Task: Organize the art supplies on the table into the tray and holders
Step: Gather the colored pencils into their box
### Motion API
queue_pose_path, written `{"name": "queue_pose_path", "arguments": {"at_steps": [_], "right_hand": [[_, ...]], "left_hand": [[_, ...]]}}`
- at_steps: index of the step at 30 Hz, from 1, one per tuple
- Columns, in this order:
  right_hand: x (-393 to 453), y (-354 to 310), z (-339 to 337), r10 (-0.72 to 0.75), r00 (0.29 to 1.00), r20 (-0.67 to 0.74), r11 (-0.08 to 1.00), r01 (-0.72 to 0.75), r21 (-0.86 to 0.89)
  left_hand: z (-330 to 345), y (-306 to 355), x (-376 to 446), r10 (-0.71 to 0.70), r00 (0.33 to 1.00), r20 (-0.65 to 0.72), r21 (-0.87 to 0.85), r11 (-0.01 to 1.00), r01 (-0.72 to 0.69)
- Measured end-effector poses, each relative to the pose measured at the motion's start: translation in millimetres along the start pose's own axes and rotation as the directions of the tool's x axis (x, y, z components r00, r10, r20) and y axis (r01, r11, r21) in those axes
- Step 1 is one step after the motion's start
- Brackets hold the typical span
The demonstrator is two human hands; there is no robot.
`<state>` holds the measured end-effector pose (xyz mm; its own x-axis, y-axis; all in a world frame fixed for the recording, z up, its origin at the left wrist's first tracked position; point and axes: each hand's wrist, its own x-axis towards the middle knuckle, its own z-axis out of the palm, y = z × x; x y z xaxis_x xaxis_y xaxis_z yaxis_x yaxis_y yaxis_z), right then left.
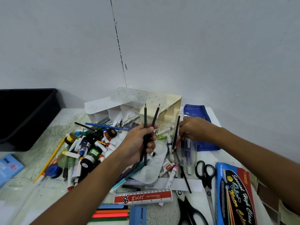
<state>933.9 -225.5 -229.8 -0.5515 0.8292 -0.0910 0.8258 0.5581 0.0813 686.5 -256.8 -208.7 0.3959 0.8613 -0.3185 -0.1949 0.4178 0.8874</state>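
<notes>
Coloured pencils [112,215] lie loose at the near edge of the table [162,213]. Further left, the black tray [29,120] looks empty, while paints and markers [86,148] remain heaped. Left hand [139,142] grips two pencils [148,127] upright; right hand [193,129] pinches a red pencil [179,142] beside the clear holder [186,143]. Sorting seems barely begun.
</notes>
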Motion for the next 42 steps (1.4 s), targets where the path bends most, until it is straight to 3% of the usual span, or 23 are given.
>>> {"name": "queue_pose_path", "arguments": {"at_steps": [2, 4, 7, 9, 11, 14, 17, 20, 22, 23, 24, 28, 33, 42], "right_hand": [[-5, 3, -2, 0.021, 0.994, -0.107, 0.998, -0.014, 0.064], [-11, 4, -10, 0.138, 0.955, -0.262, 0.945, -0.048, 0.325], [-16, -7, -34, 0.444, 0.79, -0.423, 0.67, 0.021, 0.742], [-16, -20, -52, 0.603, 0.723, -0.338, 0.359, 0.132, 0.924], [-13, -32, -61, 0.626, 0.767, -0.139, 0.1, 0.097, 0.99], [-5, -48, -57, 0.563, 0.826, 0.015, 0.001, -0.019, 1.0], [0, -57, -54, 0.57, 0.822, -0.001, 0.032, -0.022, 0.999], [3, -51, -51, 0.594, 0.801, -0.081, 0.138, -0.002, 0.99], [3, -39, -40, 0.59, 0.775, -0.228, 0.453, -0.084, 0.888], [2, -32, -31, 0.548, 0.792, -0.271, 0.621, -0.168, 0.766], [0, -25, -20, 0.499, 0.827, -0.258, 0.723, -0.233, 0.65], [-10, -20, 15, 0.29, 0.951, -0.105, 0.895, -0.231, 0.382], [-13, -24, 24, 0.187, 0.96, -0.21, 0.974, -0.152, 0.17], [-11, -19, 28, 0.074, 0.955, -0.289, 0.995, -0.051, 0.085]], "left_hand": [[1, 0, -1, 0.012, 1.0, 0.001, -0.003, 1.0, -0.012], [3, 2, -2, 0.021, 1.0, 0.006, -0.043, 0.999, -0.021], [7, 3, 0, 0.031, 0.999, 0.026, -0.096, 0.995, -0.028], [12, 3, 2, 0.025, 0.999, 0.04, -0.091, 0.996, -0.021], [18, 2, 4, 0.017, 0.998, 0.054, -0.055, 0.998, -0.014], [29, 2, 5, 0.002, 0.995, 0.098, -0.039, 0.999, 0.002], [36, 0, 3, -0.013, 0.986, 0.168, -0.06, 0.998, 0.023], [35, -1, 1, -0.016, 0.99, 0.137, -0.08, 0.996, 0.028], [31, -2, 1, -0.019, 0.993, 0.115, -0.109, 0.994, 0.032], [28, -2, 1, -0.02, 0.994, 0.109, -0.119, 0.992, 0.033], [26, -2, 1, -0.024, 0.994, 0.102, -0.123, 0.992, 0.036], [20, -1, 0, -0.029, 0.995, 0.098, -0.115, 0.993, 0.04], [19, -1, -2, -0.03, 0.997, 0.077, -0.109, 0.993, 0.038], [14, -2, -5, -0.035, 0.997, 0.061, -0.117, 0.992, 0.042]]}}
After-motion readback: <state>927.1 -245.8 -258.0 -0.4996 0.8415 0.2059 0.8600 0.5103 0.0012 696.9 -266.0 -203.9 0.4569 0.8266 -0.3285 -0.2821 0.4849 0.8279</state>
